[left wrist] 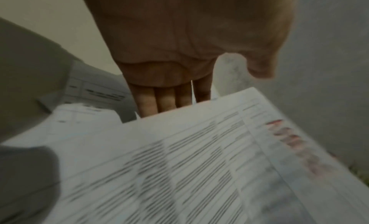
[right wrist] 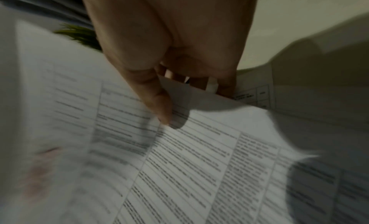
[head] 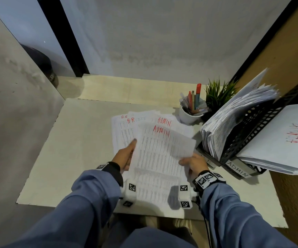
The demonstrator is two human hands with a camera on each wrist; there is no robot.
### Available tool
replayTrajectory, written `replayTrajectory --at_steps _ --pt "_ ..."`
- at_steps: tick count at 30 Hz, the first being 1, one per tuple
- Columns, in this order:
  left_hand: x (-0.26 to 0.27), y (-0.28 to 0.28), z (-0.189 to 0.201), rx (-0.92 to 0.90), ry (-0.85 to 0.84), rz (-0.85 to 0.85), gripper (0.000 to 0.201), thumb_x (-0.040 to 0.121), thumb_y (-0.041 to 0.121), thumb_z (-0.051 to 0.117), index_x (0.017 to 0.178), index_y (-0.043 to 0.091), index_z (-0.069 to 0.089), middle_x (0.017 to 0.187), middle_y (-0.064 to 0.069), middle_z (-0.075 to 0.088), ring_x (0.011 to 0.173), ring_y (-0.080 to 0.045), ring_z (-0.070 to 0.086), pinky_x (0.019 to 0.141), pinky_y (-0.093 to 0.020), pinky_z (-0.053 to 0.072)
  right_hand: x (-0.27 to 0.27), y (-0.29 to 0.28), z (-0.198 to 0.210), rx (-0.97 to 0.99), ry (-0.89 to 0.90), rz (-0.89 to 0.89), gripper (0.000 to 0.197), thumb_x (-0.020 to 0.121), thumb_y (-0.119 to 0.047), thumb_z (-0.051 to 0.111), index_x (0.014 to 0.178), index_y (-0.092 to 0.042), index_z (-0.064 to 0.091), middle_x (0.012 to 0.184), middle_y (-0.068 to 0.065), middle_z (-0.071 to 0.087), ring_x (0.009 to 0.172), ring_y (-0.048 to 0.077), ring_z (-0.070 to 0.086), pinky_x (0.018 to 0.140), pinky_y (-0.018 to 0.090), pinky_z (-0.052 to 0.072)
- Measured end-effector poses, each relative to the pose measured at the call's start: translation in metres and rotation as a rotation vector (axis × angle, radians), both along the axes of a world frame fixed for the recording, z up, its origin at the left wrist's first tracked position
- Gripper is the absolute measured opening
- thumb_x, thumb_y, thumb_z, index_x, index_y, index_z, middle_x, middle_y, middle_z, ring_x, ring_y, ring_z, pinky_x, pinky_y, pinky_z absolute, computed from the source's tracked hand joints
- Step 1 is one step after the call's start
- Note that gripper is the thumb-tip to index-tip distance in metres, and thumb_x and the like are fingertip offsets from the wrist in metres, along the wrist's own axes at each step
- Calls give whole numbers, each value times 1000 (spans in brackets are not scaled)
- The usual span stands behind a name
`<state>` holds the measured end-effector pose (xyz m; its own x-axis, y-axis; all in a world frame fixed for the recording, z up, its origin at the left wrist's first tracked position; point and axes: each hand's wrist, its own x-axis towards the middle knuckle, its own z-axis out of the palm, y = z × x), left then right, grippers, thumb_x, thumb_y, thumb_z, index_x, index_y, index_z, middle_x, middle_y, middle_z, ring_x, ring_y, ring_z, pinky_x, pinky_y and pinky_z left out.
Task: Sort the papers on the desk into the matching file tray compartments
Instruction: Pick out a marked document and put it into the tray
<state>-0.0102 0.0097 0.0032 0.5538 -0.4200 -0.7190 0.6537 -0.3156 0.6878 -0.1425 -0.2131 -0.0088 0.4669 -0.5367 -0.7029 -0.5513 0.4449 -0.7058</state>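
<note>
My pale desk (head: 83,140) sits in a corner booth, a grey partition wall (head: 153,36) ahead of me and another (head: 10,104) at my left. A black post (head: 64,38) edges a bluish window pane (head: 28,24); the light is dim.

The white papers (head: 160,154) carry grey printed rows and red handwriting. The file tray (head: 248,129) is black with a punched grid, its labels (head: 237,170) white. Blue sleeves (head: 91,194); the plant (head: 218,95) looks green.
</note>
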Motion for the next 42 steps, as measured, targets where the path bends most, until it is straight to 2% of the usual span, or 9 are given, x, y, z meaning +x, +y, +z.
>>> replayTrajectory --at_steps 2,5,11,17,24,27,29,34,42 --pt "9 -8 3 21 -5 84 79 89 68 33 112 -3 59 68 -21 68 40 -9 54 45 -16 45 -2 -3 8 -10 47 -36 27 69 22 59 71 -5 61 76 10 61 81 26 58 63 23 51" --pt "20 -20 9 43 11 84 66 91 65 32 102 6 60 65 -7 67 39 -11 51 41 -16 41 -6 -2 6 45 6 -116 43 85 14 42 50 -10 50 54 6 49 53 17 46 40 15 41" --pt "19 -33 13 160 -290 -200 34 79 4 70 111 9 60 99 -3 65 84 -22 63 76 -27 54 -10 3 -4 82 -133 -213 54 77 15 34 34 -12 51 44 10 57 46 22 55 52 26 47" --pt "5 -15 8 203 -362 -194 45 77 -20 47 49 11 64 49 1 57 59 -20 50 63 -27 46 -8 2 5 63 -39 -263 29 59 24 48 66 -4 48 67 4 47 65 21 47 61 29 42" --pt "1 5 17 116 -231 -30 57 77 -16 45 33 18 57 44 1 52 45 -12 49 45 -16 39 -7 1 9 2 -31 -159 25 63 19 59 73 -3 61 74 11 60 77 26 57 69 33 46" --pt "-4 8 23 -26 -108 124 21 78 36 63 68 19 68 70 -9 64 64 -24 59 65 -32 46 0 13 23 65 -171 -125 34 71 22 54 93 -1 64 92 16 68 88 33 64 73 35 52" --pt "-6 8 29 -146 -63 142 54 90 62 39 103 19 68 100 -7 73 90 -21 68 84 -36 51 6 18 40 62 -192 -78 30 78 18 55 103 2 61 101 15 68 95 30 65 78 35 54" --pt "-10 -11 75 -185 -455 78 22 87 11 64 109 15 62 104 -1 70 96 -10 67 76 -15 55 20 25 90 -177 -383 -34 21 85 4 59 96 -12 66 98 2 70 94 17 65 78 26 54" --pt "-14 -16 65 -8 -587 26 30 89 17 62 119 13 59 109 0 66 103 -18 64 78 -23 52 18 42 103 -359 -437 58 20 84 7 59 85 -13 61 82 -2 63 81 14 63 58 8 51"
